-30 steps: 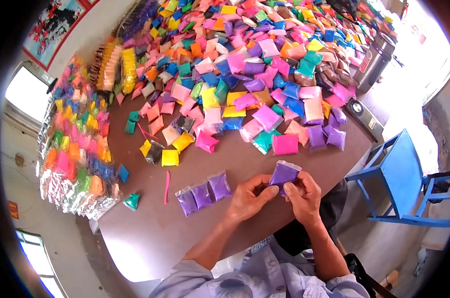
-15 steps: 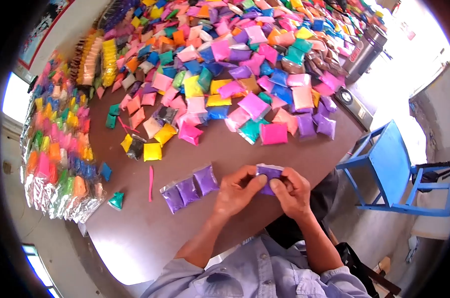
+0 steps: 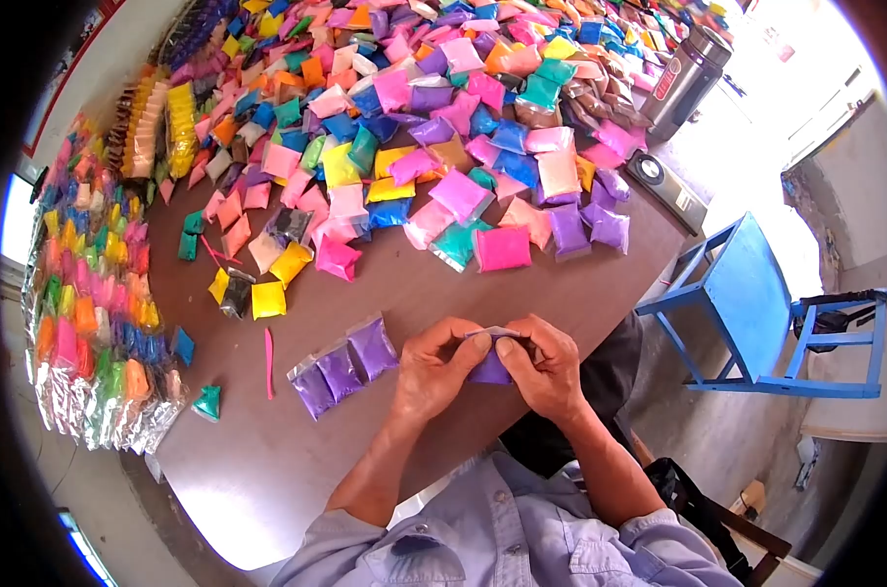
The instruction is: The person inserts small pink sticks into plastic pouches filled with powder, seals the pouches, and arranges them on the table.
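Between my two hands is a purple packet [image 3: 490, 370], pinched at its top edge by thumbs and fingers. My left hand [image 3: 440, 367] grips its left side and my right hand [image 3: 544, 367] its right side, with the thumbs nearly touching. Three purple packets [image 3: 341, 369] lie side by side on the brown table [image 3: 443, 293], just left of my left hand. A thin pink plastic strip [image 3: 269, 363] lies farther left, and beyond it sits a small green packet [image 3: 206, 403].
A large heap of coloured packets [image 3: 458, 196] covers the table's far side. Bundled packets [image 3: 86, 342] line the left edge. A steel flask [image 3: 687, 83] and a grey device with a round dial [image 3: 666, 191] stand at the right. A blue chair [image 3: 747, 293] is beyond the table's right edge.
The view has shifted, so the table's things appear farther left. The held packet has tipped from lying face up to hanging below my fingertips, and my thumbs have moved together at its top edge.
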`<state>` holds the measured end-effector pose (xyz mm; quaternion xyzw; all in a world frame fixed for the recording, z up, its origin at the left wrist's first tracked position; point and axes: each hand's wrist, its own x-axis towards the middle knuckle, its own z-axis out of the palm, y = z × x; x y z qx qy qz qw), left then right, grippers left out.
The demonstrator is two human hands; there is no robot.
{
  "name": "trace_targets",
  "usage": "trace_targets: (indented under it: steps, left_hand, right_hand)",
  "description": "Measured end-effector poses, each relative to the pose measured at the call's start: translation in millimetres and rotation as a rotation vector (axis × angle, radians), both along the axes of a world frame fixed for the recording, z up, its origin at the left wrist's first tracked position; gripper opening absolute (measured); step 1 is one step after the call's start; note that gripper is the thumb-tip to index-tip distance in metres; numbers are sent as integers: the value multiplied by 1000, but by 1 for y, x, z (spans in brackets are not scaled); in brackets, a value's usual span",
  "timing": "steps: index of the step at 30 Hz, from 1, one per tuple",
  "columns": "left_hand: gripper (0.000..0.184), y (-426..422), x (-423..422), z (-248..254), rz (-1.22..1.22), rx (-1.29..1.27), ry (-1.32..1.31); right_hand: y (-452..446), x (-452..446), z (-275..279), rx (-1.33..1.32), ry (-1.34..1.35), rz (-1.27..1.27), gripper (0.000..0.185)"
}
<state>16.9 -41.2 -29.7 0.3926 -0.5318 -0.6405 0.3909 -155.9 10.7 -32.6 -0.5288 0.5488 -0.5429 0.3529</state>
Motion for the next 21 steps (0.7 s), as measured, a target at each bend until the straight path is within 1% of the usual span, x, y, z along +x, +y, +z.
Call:
trace_targets:
  steps: [2, 4, 7, 10, 15, 17, 19, 21]
  left_hand:
    - [11, 0, 2, 0, -10, -12, -7]
    - [11, -1, 2, 1, -1, -118, -92]
    - [11, 1, 0, -1, -7, -43, -18]
    - [12, 0, -1, 5, 7, -10, -15]
    - [15, -2, 4, -2, -8, -21, 16]
    - [16, -2, 6, -2, -16, -10, 37]
    - [16, -4, 7, -2, -53, -10, 29]
    - [18, -3, 4, 0, -41, -21, 53]
  right_hand:
    - [0, 2, 0, 9, 4, -18, 5]
    - [-1, 2, 3, 18, -3, -21, 5]
    - [0, 1, 3, 23, -31, -27, 4]
    - [-1, 0, 4, 2, -22, -20, 4]
    - [-2, 1, 5, -59, 54, -15, 4]
    - [-4, 1, 4, -119, 18, -10, 4]
    - [-4, 0, 4, -131, 4, -3, 4]
    - [-5, -1, 3, -146, -9, 4, 3]
